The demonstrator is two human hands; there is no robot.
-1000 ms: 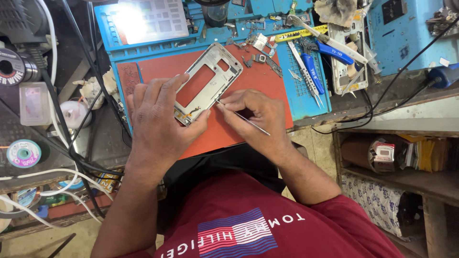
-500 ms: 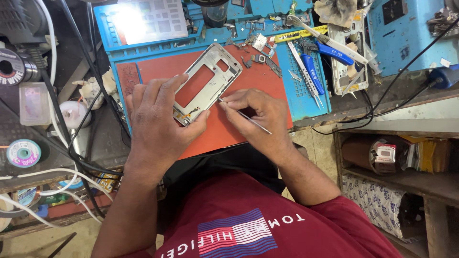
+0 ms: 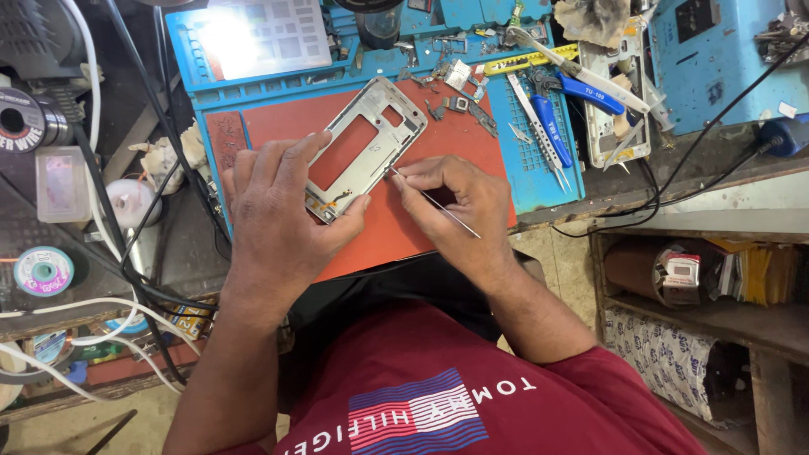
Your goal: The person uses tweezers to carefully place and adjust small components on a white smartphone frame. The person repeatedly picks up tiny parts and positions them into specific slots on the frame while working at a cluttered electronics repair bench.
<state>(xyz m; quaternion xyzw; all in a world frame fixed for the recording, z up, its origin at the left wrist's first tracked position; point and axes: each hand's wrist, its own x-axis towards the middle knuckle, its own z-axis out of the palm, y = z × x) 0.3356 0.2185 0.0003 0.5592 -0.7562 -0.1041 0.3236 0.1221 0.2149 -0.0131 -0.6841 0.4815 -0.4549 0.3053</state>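
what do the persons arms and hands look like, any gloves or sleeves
Both hands are bare: no gloves, rings or watch show on the left hand or the right hand. Both forearms are uncovered. The red short-sleeved shirt has a sleeve ending near the right elbow and a striped flag-style patch on the chest.

frame (image 3: 371, 143) on mat (image 3: 438, 143) (tweezers (image 3: 539, 139) rightward)
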